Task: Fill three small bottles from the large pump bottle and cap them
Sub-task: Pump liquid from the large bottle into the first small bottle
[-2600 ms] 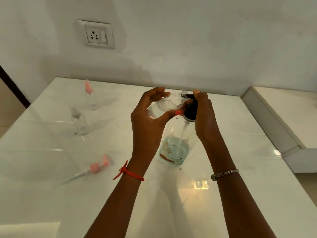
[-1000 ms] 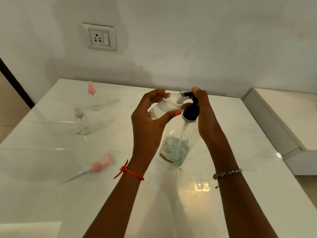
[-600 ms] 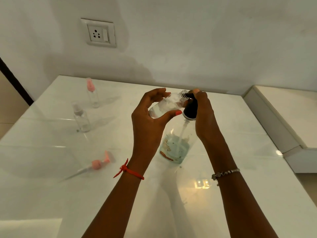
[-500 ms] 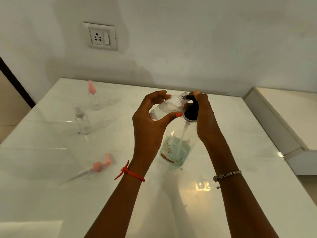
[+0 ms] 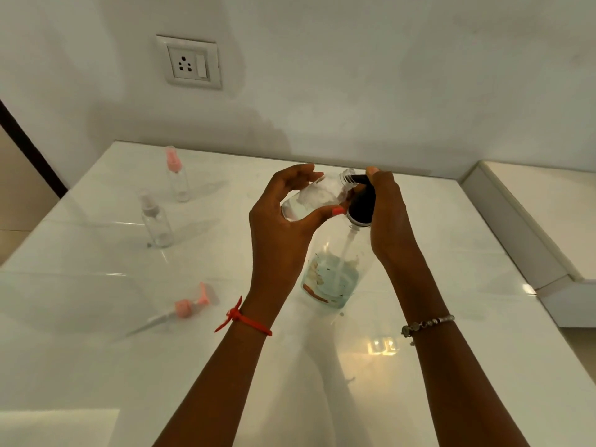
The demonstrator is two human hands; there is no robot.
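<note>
My left grip [image 5: 280, 227] pinches the tilted small bottle [image 5: 317, 195]; right grip [image 5: 390, 221] seemingly wraps the pump [image 5: 362, 201]. I should hold both steady and press slowly.

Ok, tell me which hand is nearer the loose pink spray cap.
Left. The left hand is right of the pink spray cap; the right hand lies farther right.

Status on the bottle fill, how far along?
Looks done: pink-capped bottle and clear-capped bottle stand closed, contents unclear. In hand: left hand holds the third bottle at the spout, right hand grips the pump head. Left: finish filling, fit the loose pink cap.
</note>
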